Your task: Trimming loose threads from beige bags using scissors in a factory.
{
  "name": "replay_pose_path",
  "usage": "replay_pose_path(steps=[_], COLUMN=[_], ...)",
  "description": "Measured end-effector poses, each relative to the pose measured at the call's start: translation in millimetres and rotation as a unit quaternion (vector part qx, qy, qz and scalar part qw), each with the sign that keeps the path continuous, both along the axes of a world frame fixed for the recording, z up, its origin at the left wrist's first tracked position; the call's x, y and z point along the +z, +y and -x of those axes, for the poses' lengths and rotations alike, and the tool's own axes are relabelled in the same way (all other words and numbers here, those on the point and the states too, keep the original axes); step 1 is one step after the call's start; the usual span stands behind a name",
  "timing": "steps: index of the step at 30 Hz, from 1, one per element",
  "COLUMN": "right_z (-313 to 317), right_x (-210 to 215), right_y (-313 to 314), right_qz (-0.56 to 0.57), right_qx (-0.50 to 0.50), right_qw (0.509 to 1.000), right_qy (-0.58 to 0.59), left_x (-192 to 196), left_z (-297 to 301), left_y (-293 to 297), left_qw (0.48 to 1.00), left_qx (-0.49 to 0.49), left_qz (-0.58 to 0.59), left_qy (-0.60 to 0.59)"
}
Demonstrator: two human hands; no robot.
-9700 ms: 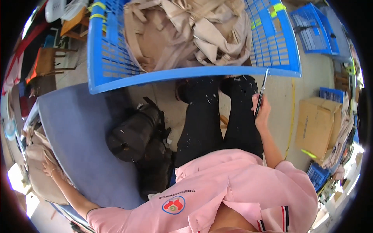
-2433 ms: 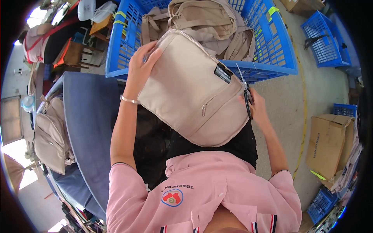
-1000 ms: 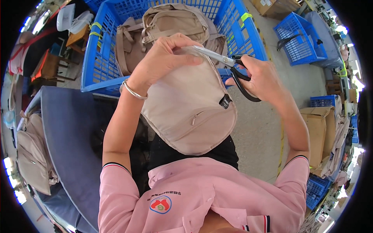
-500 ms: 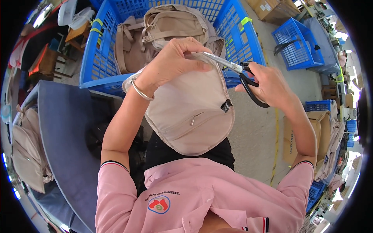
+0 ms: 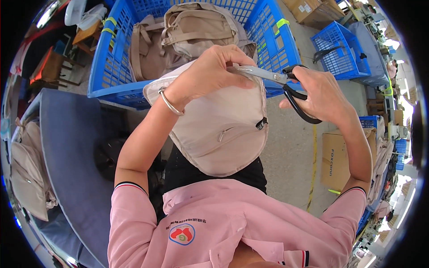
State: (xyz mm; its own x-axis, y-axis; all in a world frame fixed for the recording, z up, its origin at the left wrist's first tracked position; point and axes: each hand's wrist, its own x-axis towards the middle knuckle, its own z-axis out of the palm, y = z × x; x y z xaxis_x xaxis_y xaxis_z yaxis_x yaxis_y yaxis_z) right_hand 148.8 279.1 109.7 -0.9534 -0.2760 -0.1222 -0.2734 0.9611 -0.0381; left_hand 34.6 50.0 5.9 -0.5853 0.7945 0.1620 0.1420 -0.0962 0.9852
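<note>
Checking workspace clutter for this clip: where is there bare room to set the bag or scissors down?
Bare room: the grey-blue padded table top at the person's left, and the concrete floor between lap and brown cardboard box. Crowded: the big blue plastic crate, full of beige backpacks.

Grey concrete floor [image 5: 286,147] (yellow line), blue crates [image 5: 339,44], cardboard box [image 5: 337,158].
</note>
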Motion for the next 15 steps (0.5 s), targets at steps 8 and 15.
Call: replay_pose_path(steps=[8, 15], right_z=[-5.3, 0.2], right_x=[-3.1, 3.8], right_y=[6.5, 5.5], right_qz=[-0.012, -0.016], right_qx=[-0.006, 0.023], right_qw=[1.0, 0.999], right_qy=[-0.003, 0.023], left_x=[-2.8, -2.9], left_z=[-2.6, -2.1], left_y=[2.9, 7.8], left_qw=[1.0, 1.0], left_qx=[-0.012, -0.014], left_qz=[-0.013, -0.001], left_qy=[-0.005, 0.023])
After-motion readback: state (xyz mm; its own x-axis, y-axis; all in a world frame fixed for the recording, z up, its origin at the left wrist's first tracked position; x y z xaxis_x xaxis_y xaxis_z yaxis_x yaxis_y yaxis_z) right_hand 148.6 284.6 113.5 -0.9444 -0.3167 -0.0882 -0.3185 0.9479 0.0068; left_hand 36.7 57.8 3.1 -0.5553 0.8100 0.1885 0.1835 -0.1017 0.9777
